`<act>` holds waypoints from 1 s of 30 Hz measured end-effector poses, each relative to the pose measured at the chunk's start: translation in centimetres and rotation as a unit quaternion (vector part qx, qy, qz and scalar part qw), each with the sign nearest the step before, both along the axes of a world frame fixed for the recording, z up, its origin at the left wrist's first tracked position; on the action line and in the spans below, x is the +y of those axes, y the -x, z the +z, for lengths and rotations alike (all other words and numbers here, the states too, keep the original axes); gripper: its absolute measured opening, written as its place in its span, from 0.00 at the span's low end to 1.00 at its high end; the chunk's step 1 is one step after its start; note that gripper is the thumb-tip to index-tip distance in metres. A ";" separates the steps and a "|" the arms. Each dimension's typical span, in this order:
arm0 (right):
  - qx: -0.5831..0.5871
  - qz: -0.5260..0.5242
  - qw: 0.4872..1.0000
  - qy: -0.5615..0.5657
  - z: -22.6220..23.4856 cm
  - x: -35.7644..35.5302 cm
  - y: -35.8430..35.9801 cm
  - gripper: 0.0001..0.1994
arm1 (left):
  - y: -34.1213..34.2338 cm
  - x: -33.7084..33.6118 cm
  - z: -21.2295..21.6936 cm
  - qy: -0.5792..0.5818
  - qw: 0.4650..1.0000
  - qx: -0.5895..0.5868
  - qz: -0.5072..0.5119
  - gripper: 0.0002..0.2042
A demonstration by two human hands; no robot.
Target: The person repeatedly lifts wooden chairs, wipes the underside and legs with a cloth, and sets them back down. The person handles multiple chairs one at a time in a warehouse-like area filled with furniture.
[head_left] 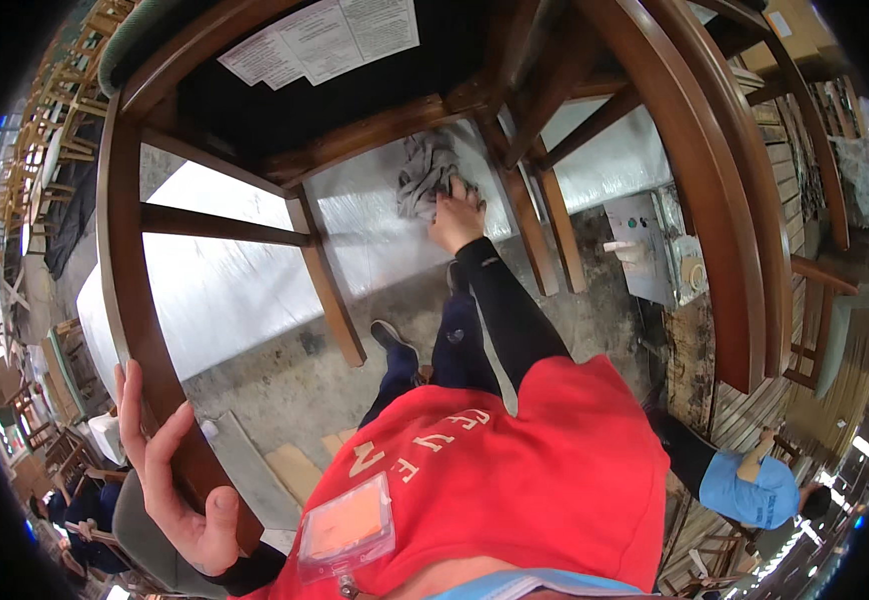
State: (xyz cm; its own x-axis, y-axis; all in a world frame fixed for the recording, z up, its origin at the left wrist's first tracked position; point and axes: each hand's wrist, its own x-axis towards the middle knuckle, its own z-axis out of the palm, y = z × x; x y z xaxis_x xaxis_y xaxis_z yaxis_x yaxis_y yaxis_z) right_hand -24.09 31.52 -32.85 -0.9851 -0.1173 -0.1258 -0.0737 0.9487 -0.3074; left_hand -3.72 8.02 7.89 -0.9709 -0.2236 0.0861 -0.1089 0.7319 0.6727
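Note:
A dark brown wooden chair (205,226) fills the upper left, its black underside (355,125) and white paper labels (325,38) facing me. My left hand (180,480) lies along the chair's long left leg, fingers stretched and apart, palm against or very near the wood. Reaching between the legs, my right hand (460,218) grips a crumpled grey rag (427,175) with darker patches. The rag is beside the chair's lower rail, above a plastic-covered surface (225,270). Part of the right fingers is hidden in the cloth.
More brown chair frames (725,190) stand close on my right. A grey box with buttons (643,245) sits beyond them. A person in a light blue shirt (750,490) works at the lower right. Stacked chair frames (65,130) line the far left. Cardboard (295,470) lies on the concrete floor.

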 end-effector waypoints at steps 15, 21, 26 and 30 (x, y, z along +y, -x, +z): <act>0.276 -0.342 0.758 0.482 0.5 -2.4 6.2 0.26 | 0.2 0.2 -0.4 0.000 1.000 -0.010 -0.020 0.32; 0.087 -0.559 0.721 0.401 -0.7 -0.7 15.7 0.30 | 0.6 -0.5 -0.1 0.034 0.999 -0.019 -0.036 0.32; 0.072 -0.501 0.527 0.683 0.0 -0.5 17.3 0.31 | 0.6 0.5 0.9 0.086 0.995 -0.053 -0.029 0.32; 0.193 -0.500 0.697 0.477 -0.5 1.1 17.0 0.28 | 0.6 -0.1 0.0 0.020 0.999 -0.015 -0.041 0.31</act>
